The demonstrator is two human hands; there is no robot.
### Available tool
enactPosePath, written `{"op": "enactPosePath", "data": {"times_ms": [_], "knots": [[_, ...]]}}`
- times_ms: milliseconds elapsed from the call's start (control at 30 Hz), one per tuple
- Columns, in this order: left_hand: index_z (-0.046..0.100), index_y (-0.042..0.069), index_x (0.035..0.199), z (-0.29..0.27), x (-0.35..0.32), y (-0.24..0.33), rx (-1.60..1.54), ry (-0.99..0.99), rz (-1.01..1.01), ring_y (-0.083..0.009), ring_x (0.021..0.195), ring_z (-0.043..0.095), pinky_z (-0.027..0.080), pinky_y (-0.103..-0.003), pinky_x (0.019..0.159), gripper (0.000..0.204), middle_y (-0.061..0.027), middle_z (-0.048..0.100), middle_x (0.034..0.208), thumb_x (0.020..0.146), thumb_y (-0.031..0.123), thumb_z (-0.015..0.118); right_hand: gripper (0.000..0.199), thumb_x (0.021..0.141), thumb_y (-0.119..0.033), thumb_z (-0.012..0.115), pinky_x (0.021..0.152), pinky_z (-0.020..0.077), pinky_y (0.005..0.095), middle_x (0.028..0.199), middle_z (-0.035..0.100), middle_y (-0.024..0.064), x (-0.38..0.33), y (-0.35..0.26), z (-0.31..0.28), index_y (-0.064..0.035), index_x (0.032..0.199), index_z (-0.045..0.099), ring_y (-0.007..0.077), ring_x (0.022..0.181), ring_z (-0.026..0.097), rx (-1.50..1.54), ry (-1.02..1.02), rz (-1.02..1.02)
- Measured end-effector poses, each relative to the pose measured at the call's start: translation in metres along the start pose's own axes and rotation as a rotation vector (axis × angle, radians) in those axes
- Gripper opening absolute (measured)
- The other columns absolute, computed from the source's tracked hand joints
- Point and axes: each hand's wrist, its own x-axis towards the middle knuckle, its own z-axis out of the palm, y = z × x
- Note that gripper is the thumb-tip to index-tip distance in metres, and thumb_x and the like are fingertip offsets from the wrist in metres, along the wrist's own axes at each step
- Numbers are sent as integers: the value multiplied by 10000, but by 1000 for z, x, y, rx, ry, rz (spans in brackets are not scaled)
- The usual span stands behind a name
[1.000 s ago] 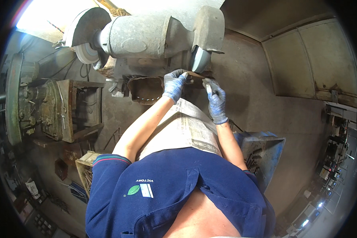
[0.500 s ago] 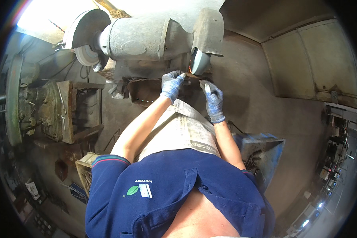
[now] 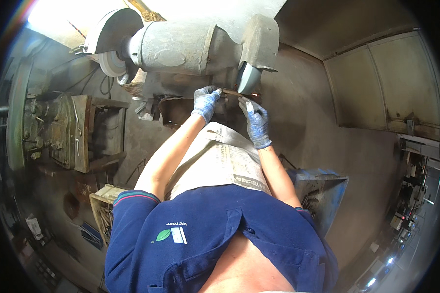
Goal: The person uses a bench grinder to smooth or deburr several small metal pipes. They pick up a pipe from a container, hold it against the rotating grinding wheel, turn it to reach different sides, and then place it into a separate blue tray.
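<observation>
My left hand (image 3: pixel 206 102), in a blue-and-grey work glove, pinches the left end of a thin dark metal strip (image 3: pixel 232 92). The strip lies against the lower edge of the right-hand grinding wheel (image 3: pixel 249 79) of a bench grinder (image 3: pixel 173 49). My right hand (image 3: pixel 256 123), gloved alike, has its fingertips closed at the strip's right end, just below the wheel. Small orange sparks show beside the wheel, right of the strip. The fingers partly hide both ends of the strip.
The grinder's left wheel (image 3: pixel 111 63) sits under a metal guard. A greenish machine (image 3: pixel 58 132) stands at left. Bins with metal pieces flank me: a wooden-edged one (image 3: pixel 99 195) and a blue one (image 3: pixel 337 188). A paper-like apron (image 3: pixel 215 161) covers my lap.
Both hands have shifted slightly left with the strip, relative to the wheel. The glow at the wheel's left edge is gone, and sparks now show to its right. The view has shifted a little.
</observation>
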Motion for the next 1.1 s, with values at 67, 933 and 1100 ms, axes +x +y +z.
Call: {"op": "enactPosePath", "data": {"times_ms": [67,933,1100], "knots": [[624,-1,858,-8,2,-2,33,12,29,-150,574,616,498,-271,490,92,-85,654,724,880,71,571,335,927,-193,527,980,437,378,1139,583,186,0,2,7,77,1122,567,258,1076,562,71,-20,5],[607,-1,842,-15,-98,31,93,-265,181,-95,594,575,466,-201,568,165,-58,627,720,856,161,638,420,819,-285,650,964,404,367,1202,548,184,-93,-85,7,16,1111,619,283,1140,518,-657,-194,-645],[623,-23,892,-13,-85,19,117,-259,291,-85,686,591,478,-205,607,105,-64,648,796,847,71,636,326,805,-109,662,1012,350,344,1221,542,170,-87,-74,6,16,1103,622,272,1199,468,-389,-145,-443]]}}
